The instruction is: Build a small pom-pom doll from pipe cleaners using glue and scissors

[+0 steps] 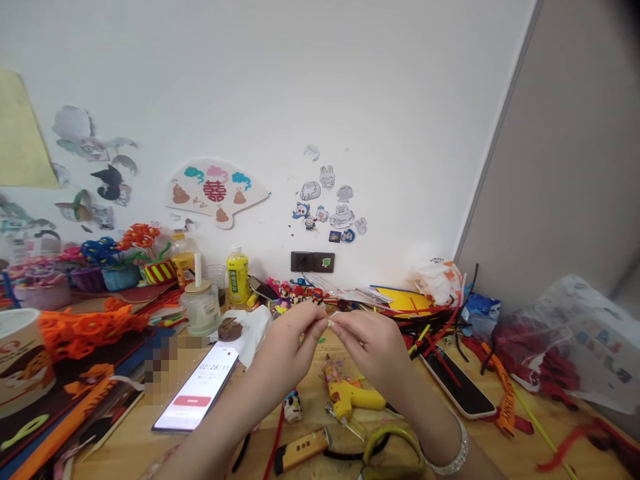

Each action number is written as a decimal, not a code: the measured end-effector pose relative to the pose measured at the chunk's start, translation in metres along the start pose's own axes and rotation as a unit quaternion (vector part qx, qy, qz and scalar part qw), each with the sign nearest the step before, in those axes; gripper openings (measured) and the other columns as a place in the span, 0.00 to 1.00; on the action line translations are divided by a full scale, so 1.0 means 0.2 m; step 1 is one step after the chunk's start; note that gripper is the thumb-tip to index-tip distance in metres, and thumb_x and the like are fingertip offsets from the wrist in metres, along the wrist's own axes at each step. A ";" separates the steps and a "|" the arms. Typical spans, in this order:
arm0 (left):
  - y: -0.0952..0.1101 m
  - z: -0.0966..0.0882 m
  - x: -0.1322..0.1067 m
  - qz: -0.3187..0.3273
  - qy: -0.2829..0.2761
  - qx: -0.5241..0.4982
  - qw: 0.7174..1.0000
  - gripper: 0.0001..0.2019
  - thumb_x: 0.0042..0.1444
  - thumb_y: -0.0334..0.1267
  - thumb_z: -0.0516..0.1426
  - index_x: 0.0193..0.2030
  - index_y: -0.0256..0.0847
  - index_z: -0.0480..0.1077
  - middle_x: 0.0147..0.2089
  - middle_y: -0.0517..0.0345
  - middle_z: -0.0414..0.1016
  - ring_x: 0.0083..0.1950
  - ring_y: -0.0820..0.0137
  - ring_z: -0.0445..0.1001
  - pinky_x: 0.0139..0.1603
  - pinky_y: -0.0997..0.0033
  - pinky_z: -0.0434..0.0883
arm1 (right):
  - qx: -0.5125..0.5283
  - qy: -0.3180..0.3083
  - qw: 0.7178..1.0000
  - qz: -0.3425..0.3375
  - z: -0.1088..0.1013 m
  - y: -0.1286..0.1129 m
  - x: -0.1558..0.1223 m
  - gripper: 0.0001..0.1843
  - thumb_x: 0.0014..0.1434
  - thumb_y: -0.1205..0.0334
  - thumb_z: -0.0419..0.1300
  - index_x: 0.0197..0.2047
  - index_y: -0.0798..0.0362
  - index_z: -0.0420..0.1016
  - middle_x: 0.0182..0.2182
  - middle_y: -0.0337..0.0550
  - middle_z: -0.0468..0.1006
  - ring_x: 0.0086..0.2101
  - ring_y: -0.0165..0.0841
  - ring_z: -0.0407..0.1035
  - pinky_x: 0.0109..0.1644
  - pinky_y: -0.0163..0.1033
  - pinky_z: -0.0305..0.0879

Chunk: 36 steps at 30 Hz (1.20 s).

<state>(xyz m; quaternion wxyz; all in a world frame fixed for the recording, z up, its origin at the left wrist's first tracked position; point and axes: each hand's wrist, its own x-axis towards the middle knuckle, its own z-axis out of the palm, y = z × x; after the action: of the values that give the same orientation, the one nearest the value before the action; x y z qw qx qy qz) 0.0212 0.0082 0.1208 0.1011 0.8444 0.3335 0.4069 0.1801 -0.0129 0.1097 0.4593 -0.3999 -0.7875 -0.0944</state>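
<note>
My left hand (293,340) and my right hand (367,343) are raised above the wooden table (500,443), fingertips pinched together at a small pale piece (330,323) that I cannot make out. The right wrist wears a silver bracelet (453,457). Below the hands lie a yellow glue gun (353,397) and a small painted figure (293,405). A phone (197,387) with a lit timer screen lies just left of my left forearm.
A second, dark phone (457,383) lies at the right among red, orange and yellow pipe cleaners (440,327). At the left are an orange pipe-cleaner pile (85,327), a jar with a candle (200,307), a yellow bottle (238,275) and flower pots (115,267). A yellow utility knife (303,448) lies at the front edge.
</note>
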 end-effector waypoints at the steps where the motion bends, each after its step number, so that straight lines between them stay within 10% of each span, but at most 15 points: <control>1: 0.01 0.00 0.00 0.005 0.000 -0.001 1.000 0.07 0.58 0.33 0.47 0.29 0.41 0.62 0.28 0.61 0.66 0.30 0.70 0.64 0.31 0.74 0.61 | -0.001 0.005 1.000 -0.005 0.00 0.00 0.00 0.10 0.59 0.64 0.51 0.34 0.52 0.74 0.28 0.43 0.78 0.29 0.33 0.70 0.33 0.36 0.61; 10: 0.02 0.01 0.00 -0.002 0.016 -0.033 0.999 0.08 0.58 0.33 0.46 0.29 0.41 0.62 0.28 0.60 0.65 0.31 0.70 0.64 0.32 0.74 0.61 | 0.078 0.025 0.993 0.088 0.04 -0.02 0.00 0.09 0.59 0.65 0.51 0.32 0.53 0.72 0.26 0.41 0.75 0.27 0.31 0.68 0.31 0.34 0.60; 17: 0.00 0.00 0.02 -0.082 0.036 -0.125 0.988 0.09 0.56 0.37 0.49 0.26 0.40 0.63 0.25 0.63 0.63 0.29 0.71 0.62 0.30 0.74 0.58 | 0.039 -0.087 0.995 0.000 -0.03 0.00 0.02 0.11 0.59 0.69 0.49 0.30 0.53 0.71 0.28 0.42 0.69 0.32 0.32 0.64 0.34 0.36 0.61; 29: -0.03 0.00 0.02 -0.243 -0.102 -0.520 0.812 0.10 0.49 0.35 0.56 0.21 0.37 0.60 0.18 0.68 0.57 0.19 0.80 0.54 0.22 0.77 0.51 | 0.003 -0.051 0.981 -0.187 -0.04 0.06 0.02 0.11 0.60 0.72 0.49 0.41 0.53 0.69 0.35 0.43 0.76 0.32 0.32 0.65 0.36 0.37 0.64; 36: -0.04 0.01 0.03 -0.237 -0.086 -0.565 0.786 0.13 0.49 0.40 0.59 0.21 0.37 0.61 0.18 0.68 0.60 0.18 0.81 0.56 0.22 0.77 0.51 | -0.066 -0.015 0.975 -0.212 0.00 0.06 0.00 0.10 0.59 0.73 0.52 0.41 0.54 0.70 0.36 0.44 0.77 0.31 0.33 0.63 0.34 0.38 0.63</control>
<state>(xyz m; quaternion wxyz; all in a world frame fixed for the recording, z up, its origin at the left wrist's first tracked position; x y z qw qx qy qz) 0.0205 0.0183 0.1199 0.6817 0.5623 0.2230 0.4116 0.1891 -0.0047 0.1082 0.3897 -0.2550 -0.8531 -0.2353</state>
